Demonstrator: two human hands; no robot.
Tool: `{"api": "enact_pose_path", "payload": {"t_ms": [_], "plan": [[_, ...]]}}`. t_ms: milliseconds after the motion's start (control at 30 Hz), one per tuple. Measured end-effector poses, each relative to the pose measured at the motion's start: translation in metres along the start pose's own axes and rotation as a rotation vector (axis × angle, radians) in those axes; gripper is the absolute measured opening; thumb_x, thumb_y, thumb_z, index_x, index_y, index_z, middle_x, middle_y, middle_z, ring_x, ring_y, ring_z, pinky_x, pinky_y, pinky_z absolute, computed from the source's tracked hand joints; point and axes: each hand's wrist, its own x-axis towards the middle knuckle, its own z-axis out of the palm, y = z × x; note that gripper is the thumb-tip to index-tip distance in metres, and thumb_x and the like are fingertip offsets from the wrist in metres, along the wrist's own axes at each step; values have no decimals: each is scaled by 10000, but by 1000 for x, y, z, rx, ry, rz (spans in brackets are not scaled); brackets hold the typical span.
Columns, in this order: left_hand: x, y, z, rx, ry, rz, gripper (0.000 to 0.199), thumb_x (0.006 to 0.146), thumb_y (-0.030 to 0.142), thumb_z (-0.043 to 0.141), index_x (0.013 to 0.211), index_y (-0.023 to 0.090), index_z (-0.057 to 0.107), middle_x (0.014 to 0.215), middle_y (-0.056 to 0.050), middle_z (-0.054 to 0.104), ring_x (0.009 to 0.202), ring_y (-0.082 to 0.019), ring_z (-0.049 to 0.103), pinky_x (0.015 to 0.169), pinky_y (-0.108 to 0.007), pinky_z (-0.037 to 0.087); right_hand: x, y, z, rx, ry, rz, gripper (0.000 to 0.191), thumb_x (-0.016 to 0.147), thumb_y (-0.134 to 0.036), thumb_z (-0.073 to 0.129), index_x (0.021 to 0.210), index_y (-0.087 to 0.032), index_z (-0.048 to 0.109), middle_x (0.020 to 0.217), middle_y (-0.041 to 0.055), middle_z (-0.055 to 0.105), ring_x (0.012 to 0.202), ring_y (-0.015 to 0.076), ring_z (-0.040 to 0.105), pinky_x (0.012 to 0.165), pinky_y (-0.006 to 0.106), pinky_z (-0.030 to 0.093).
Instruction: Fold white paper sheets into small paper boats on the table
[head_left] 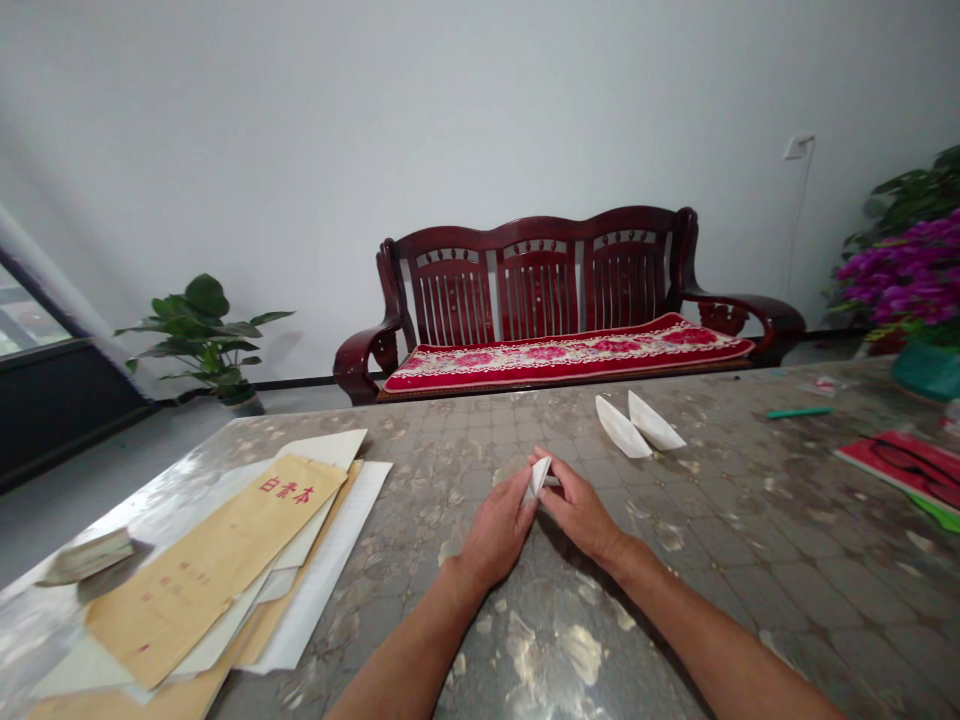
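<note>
A small piece of folded white paper (537,480) is held between both hands over the middle of the table. My left hand (499,525) grips its left side, with the fingers closed on it. On the other side my right hand (581,508) pinches the paper, its fingers bent around the edge. Parts of the paper are hidden by the fingers. Beyond my right hand, two folded white paper boats (622,428) lie side by side on the table.
Brown envelopes and papers (217,560) are stacked at the left, beside a small thick pad (90,556). At the right are a green pen (799,413), a red book (877,455), glasses and a flower pot (926,370). Behind the patterned table (720,570) stands a wooden bench (536,290).
</note>
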Motion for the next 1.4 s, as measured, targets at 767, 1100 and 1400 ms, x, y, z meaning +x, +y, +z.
{"api": "enact_pose_path", "payload": {"t_ms": [767,1100,1400], "plan": [[2,8,12,6,82,-96,495,971,255,376,1459,192,324,1423,-116,522,1278,-215,528,1068,-406,446,2,-7,17,-211,224,-119,548,747,-96,475,1274,-206,579,1258,88,651,1158,212,610,1023,392,485],[5,20,4,122,89,-149,503,946,206,386,1444,189,321,1357,-121,583,1200,-212,598,986,-353,500,2,-13,16,-275,230,-211,567,752,-61,453,1283,-206,587,1260,88,645,1165,200,603,992,366,511],[8,20,-3,185,79,-279,447,938,147,372,1374,213,441,1218,-93,677,1064,-217,672,899,-308,508,0,-15,15,-324,249,-314,622,699,3,403,1231,-236,616,1167,62,667,1107,188,610,1003,376,488]]}}
